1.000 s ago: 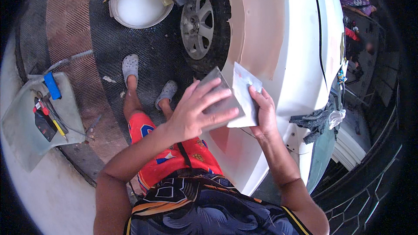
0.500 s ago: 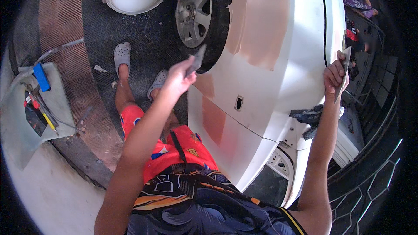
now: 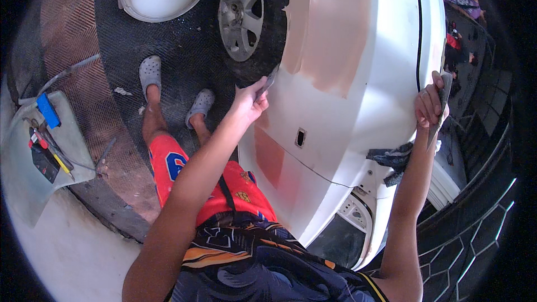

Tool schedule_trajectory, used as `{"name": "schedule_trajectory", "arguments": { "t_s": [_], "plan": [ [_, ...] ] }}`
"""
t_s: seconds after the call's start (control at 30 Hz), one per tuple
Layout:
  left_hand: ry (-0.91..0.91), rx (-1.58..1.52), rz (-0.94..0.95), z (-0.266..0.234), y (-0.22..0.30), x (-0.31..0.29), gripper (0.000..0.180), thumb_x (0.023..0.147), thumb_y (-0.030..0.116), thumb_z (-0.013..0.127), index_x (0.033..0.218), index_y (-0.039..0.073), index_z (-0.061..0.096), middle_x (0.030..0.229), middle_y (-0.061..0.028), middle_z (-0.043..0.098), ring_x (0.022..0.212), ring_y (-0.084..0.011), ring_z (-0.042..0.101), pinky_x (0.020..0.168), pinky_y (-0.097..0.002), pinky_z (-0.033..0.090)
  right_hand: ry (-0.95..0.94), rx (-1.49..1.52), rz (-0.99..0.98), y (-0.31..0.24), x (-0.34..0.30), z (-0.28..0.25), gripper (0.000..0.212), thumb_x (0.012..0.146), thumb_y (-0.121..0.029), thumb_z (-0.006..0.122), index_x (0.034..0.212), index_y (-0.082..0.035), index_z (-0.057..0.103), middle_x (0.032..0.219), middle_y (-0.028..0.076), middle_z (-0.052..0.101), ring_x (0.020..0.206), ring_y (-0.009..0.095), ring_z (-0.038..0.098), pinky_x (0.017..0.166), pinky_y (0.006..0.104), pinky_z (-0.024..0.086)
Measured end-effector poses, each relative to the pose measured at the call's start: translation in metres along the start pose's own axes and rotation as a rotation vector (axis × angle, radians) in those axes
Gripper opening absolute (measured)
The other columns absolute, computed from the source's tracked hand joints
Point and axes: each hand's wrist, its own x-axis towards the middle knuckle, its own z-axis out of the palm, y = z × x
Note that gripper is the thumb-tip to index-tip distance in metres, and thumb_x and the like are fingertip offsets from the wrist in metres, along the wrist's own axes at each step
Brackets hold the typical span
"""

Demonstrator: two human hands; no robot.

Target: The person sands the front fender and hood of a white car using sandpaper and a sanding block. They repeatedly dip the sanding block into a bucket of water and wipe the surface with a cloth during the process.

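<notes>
Gray plate (image 3: 272,80) pinched in left grip (image 3: 251,102), jutting ahead-right. Tan patch (image 3: 335,33) beyond, farther from right grip (image 3: 429,105) clasping thin plate (image 3: 446,91).

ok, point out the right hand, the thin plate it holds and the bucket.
Right hand (image 3: 428,104): head view, curled fingers.
Thin plate (image 3: 446,90): head view, upper part.
Bucket (image 3: 158,19): head view, lower rim.

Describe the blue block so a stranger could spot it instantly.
Start at the white car and go left, past the person's legs, to the pale curved panel. On its upper edge lies the blue block, rectangular and unlike the red, black and yellow tools below it.
</notes>
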Motion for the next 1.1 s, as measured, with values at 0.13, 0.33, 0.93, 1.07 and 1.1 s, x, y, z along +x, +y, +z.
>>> {"name": "schedule_trajectory", "arguments": {
  "t_s": [0.13,0.33,0.93,1.07,1.1],
  "plan": [
    [-0.011,-0.062,0.018,-0.005,-0.003,-0.013,0.017,0.101,0.024,0.066,0.090,0.011,0.059,0.067,0.0014,0.059,0.049,-0.0051,0.052,0.049,-0.0209,0.040,0.033,0.006,-0.010,0.001,-0.002,0.002,0.033,0.095,-0.002,0.066,0.114,-0.002,0.039,0.057,0.006,0.056,0.037,0.015,0.054,0.031,0.0275,0.038],
    [-0.116,-0.105,-0.004,0.010,-0.009,-0.011,0.020,0.103,0.024,0.063,0.087,0.012,0.059,0.064,0.0025,0.057,0.049,-0.0057,0.050,0.050,-0.0212,0.042,0.012,0.062,0.014,-0.001,-0.001,-0.002,0.031,0.096,0.001,0.064,0.113,-0.002,0.039,0.058,0.009,0.059,0.040,0.018,0.060,0.034,0.0281,0.041],
    [-0.206,-0.134,0.156,0.116,0.061,0.033,0.014,0.096,0.017,0.073,0.087,0.009,0.066,0.061,0.0013,0.061,0.049,-0.0082,0.060,0.046,-0.0236,0.051,-0.011,0.038,-0.033,-0.001,-0.004,-0.011,0.022,0.100,-0.002,0.057,0.113,0.000,0.040,0.055,0.010,0.057,0.032,0.016,0.052,0.028,0.0291,0.040],
    [-0.215,-0.148,0.175,0.140,0.083,0.050,0.014,0.097,0.018,0.071,0.087,0.011,0.065,0.061,0.0019,0.062,0.050,-0.0086,0.061,0.046,-0.0242,0.052,0.131,-0.001,-0.085,0.001,-0.005,-0.002,0.021,0.100,-0.003,0.057,0.111,0.000,0.039,0.053,0.009,0.054,0.030,0.014,0.049,0.027,0.0277,0.038],
    [-0.231,-0.161,0.180,0.146,0.089,0.054,0.015,0.098,0.019,0.071,0.086,0.011,0.064,0.061,0.0020,0.062,0.050,-0.0087,0.061,0.046,-0.0241,0.052,0.043,0.030,-0.033,0.002,-0.002,-0.002,0.021,0.101,-0.004,0.057,0.111,-0.001,0.040,0.052,0.008,0.052,0.029,0.014,0.047,0.026,0.0268,0.037]
  ]
}}
